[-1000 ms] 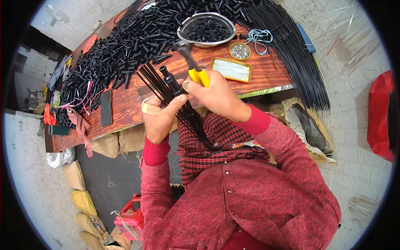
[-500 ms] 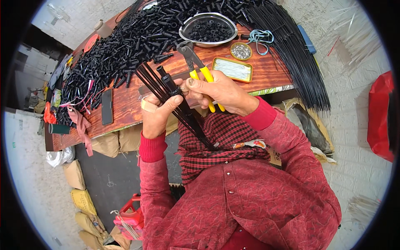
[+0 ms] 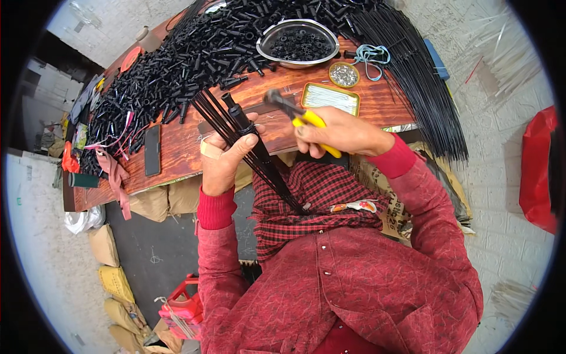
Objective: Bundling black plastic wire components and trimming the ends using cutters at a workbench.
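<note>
My left hand [image 3: 224, 165], with a bandage on a finger, is closed around a bundle of thin black rods [image 3: 276, 183] gathered at a black plastic tube [image 3: 237, 117]. The bundle slants, its lower end resting on the checked cloth [image 3: 330, 183] over my lap. In my right hand [image 3: 348, 133] are yellow-handled pincers [image 3: 313, 120]; their dark jaws point up and left, apart from the bundle and blurred by motion. Beyond the right hand lies a yellow-rimmed tray [image 3: 358, 107] of thin pale wires.
A large heap of black plastic tubes [image 3: 206, 53] covers the back of the wooden table [image 3: 180, 150]. On it stand a metal bowl [image 3: 298, 63] of black parts and a dish [image 3: 330, 75] of small metal pieces. Long black rods [image 3: 424, 100] overhang the right edge. A phone [image 3: 152, 150] lies left.
My right hand has moved right, away from the bundle, and the pincers have tilted over to the left. My left hand and the bundle have stayed in place.
</note>
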A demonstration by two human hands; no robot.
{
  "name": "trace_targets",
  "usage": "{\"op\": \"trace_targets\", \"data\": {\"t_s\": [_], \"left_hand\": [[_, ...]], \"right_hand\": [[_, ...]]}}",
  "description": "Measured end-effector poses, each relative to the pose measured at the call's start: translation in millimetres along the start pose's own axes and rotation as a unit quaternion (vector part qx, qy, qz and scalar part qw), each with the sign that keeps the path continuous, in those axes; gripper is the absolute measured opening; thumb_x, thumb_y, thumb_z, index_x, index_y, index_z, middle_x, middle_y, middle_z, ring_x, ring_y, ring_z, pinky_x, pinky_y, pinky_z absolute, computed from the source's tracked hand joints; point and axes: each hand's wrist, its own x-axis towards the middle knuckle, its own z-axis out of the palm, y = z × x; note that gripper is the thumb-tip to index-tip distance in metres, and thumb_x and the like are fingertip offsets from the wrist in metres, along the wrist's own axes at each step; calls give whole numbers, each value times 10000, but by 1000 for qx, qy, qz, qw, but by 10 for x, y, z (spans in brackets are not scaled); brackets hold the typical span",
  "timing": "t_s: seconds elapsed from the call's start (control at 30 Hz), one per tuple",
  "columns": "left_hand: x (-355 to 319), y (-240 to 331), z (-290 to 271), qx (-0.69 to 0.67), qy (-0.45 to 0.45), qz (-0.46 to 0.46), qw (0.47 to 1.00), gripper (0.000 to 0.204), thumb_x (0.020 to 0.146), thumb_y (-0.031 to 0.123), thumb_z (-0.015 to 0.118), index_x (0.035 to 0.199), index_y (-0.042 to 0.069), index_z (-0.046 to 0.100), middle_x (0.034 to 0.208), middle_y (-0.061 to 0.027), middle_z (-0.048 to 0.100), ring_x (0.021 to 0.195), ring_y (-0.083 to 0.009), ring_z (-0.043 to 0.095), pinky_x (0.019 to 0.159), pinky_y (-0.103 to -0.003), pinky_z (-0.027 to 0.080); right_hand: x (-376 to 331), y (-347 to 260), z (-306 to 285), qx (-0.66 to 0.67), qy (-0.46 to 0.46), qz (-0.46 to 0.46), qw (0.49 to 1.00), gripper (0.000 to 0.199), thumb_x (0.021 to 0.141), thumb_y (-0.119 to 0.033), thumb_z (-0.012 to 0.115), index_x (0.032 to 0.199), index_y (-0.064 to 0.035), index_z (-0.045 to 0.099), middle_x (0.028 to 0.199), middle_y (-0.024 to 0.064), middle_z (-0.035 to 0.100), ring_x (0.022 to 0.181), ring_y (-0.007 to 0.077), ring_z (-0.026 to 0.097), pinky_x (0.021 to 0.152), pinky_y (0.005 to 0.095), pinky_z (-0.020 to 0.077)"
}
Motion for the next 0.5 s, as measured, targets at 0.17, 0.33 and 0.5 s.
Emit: {"op": "trace_targets", "data": {"t_s": [0.17, 0.33, 0.5], "left_hand": [[39, -82, -19, -8, -4, 26, 1000, 376, 850, 128, 716, 1179, -31, 629, 1065, -114, 696, 947, -152, 643, 844, -290, 517], [32, -12, 39, -10, -11, 20, 1000, 387, 847, 135, 722, 1179, -36, 624, 1087, -134, 690, 953, -167, 651, 849, -300, 525], [23, -1, 39, 3, -5, 11, 1000, 331, 850, 107, 716, 1145, -30, 656, 1053, -76, 689, 914, -118, 624, 823, -271, 508]], "right_hand": [[-130, 97, -12, -35, -48, 15, 998, 227, 993, -200, 492, 1045, 13, 552, 908, 71, 631, 787, 127, 619, 713, 268, 524], [-114, 64, -42, -38, -89, 14, 995, 242, 987, -193, 497, 1111, 12, 527, 1035, 118, 648, 889, 154, 653, 778, 290, 539], [-94, 59, -50, -59, -101, -4, 993, 258, 982, -191, 504, 1133, 18, 518, 1044, 123, 644, 883, 157, 650, 779, 295, 538]]}}
